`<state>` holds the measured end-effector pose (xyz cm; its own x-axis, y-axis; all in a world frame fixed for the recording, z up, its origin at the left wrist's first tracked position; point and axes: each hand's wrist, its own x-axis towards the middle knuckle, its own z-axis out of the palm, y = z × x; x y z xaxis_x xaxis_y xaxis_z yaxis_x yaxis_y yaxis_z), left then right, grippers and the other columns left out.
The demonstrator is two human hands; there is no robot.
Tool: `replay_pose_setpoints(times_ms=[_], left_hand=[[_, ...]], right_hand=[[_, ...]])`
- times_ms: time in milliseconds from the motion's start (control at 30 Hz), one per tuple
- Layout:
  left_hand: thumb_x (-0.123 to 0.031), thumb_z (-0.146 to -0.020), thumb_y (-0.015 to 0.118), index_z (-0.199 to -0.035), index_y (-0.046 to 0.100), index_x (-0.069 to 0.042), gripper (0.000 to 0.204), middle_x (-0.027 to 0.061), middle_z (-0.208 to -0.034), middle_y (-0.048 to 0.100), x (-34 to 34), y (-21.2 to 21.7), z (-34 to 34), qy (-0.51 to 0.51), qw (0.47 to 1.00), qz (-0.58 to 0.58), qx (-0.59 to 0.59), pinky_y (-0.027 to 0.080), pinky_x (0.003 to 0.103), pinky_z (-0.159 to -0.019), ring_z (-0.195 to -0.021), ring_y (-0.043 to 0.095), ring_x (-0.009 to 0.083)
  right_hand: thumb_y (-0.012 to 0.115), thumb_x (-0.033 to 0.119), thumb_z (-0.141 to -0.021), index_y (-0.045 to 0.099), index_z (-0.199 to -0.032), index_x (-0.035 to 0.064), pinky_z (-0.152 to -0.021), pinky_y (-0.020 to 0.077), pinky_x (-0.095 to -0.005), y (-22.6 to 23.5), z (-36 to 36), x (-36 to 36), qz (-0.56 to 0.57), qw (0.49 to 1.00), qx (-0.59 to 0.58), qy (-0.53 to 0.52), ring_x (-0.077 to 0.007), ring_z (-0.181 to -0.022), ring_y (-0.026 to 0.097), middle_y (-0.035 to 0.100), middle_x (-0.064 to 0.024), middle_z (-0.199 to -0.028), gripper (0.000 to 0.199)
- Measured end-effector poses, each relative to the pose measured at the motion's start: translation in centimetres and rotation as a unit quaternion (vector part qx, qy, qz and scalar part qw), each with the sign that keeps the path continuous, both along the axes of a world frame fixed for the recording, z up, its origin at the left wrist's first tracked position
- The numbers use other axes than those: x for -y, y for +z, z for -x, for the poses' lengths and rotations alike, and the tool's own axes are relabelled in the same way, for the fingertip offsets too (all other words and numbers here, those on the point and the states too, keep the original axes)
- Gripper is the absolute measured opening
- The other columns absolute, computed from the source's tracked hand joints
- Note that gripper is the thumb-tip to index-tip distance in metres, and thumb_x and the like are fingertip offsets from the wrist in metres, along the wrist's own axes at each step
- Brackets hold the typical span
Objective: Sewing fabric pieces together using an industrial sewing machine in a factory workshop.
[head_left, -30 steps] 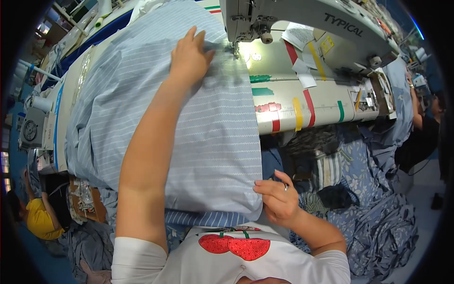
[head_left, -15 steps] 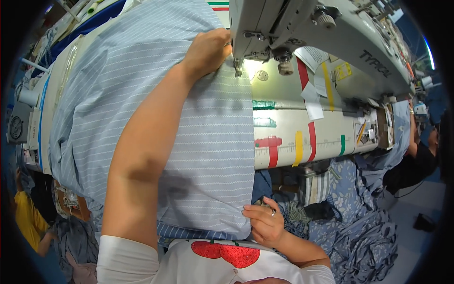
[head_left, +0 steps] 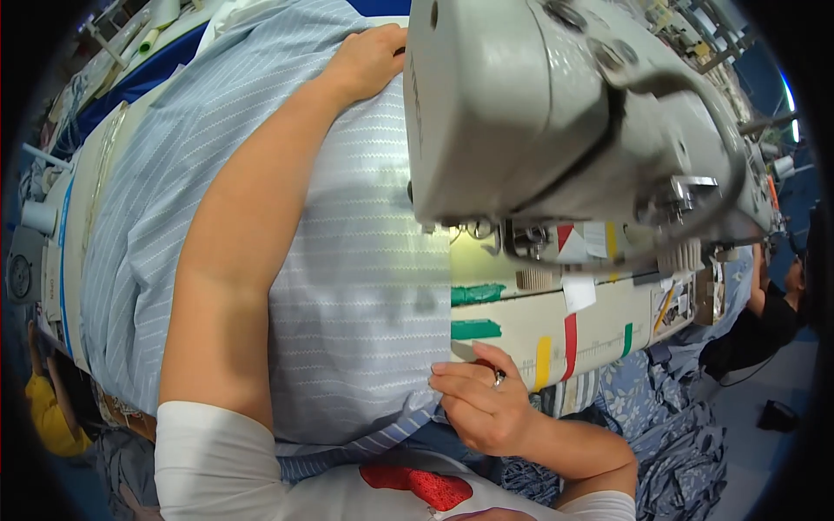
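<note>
A wide piece of light blue striped fabric point(head_left: 365, 286) lies over the sewing table and hangs off its near edge. My left hand point(head_left: 369, 59) reaches far forward and presses flat on the fabric, just left of the grey sewing machine head point(head_left: 556, 130). My right hand point(head_left: 478, 404) pinches the fabric's near edge at the table front, a ring on one finger. The needle area is hidden under the machine head.
The cream table front point(head_left: 573, 334) carries green, yellow and red tape marks. Blue patterned cloth point(head_left: 660, 425) is piled low at the right. Another person in dark clothes point(head_left: 764, 313) sits at the far right, and someone in yellow point(head_left: 48, 417) at the lower left.
The view has dropped closer to the machine, whose head now fills the upper right. My left hand has slid further forward on the fabric. My right hand has risen to the table's front edge.
</note>
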<state>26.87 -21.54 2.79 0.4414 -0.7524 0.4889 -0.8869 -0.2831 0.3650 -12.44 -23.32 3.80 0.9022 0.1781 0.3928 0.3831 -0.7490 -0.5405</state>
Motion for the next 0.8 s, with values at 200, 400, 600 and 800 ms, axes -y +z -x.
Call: replay_pose_setpoints(times_ms=[200,400,600,800], left_hand=[[-0.026,-0.092,0.048,-0.116,0.06,-0.014,0.03,0.0124,-0.11,0.063,3.0,-1.0,-5.5,0.057,0.996,-0.067,-0.01,0.044,0.041,-0.092,-0.107,0.057,0.0301],[-0.03,-0.093,0.049,-0.127,0.053,-0.01,0.04,0.0161,-0.12,0.06,0.6,-1.1,-6.5,0.102,0.993,-0.05,-0.035,0.042,0.04,-0.097,-0.114,0.054,0.0328],[-0.034,-0.088,0.06,-0.141,0.031,0.002,0.071,0.0249,-0.139,0.041,-12.2,1.3,3.2,0.035,0.985,-0.167,0.03,0.032,0.038,-0.108,-0.131,0.04,0.0351],[-0.024,-0.082,0.068,-0.141,0.032,0.003,0.075,0.0237,-0.142,0.038,-33.6,2.6,21.1,0.31,0.931,-0.183,-0.052,0.026,0.039,-0.111,-0.133,0.035,0.0368]], right_hand=[[0.06,-0.004,-0.064,0.061,-0.078,0.0019,-0.101,0.035,-0.048,-0.2,-5.3,1.6,0.012,1.0,0.004,-0.021,-0.0248,-0.101,0.064,0.064,-0.0097,-0.099,0.015],[0.06,-0.005,-0.066,0.062,-0.088,0.0011,-0.098,0.038,-0.0481,0.5,-4.8,0.4,0.044,0.997,-0.051,-0.042,-0.0247,-0.103,0.062,0.063,-0.0095,-0.102,0.023],[0.062,-0.004,-0.071,0.063,-0.098,0.0009,-0.095,0.0401,-0.0474,0.7,2.7,-4.1,-0.037,0.987,0.015,-0.157,-0.0279,-0.096,0.063,0.064,-0.0109,-0.099,0.027],[0.07,0.005,-0.078,0.061,-0.104,-0.0005,-0.088,0.0452,-0.0374,-6.1,9.7,-10.7,-0.264,0.936,-0.201,-0.118,-0.0221,-0.091,0.063,0.065,-0.0111,-0.098,0.028]])
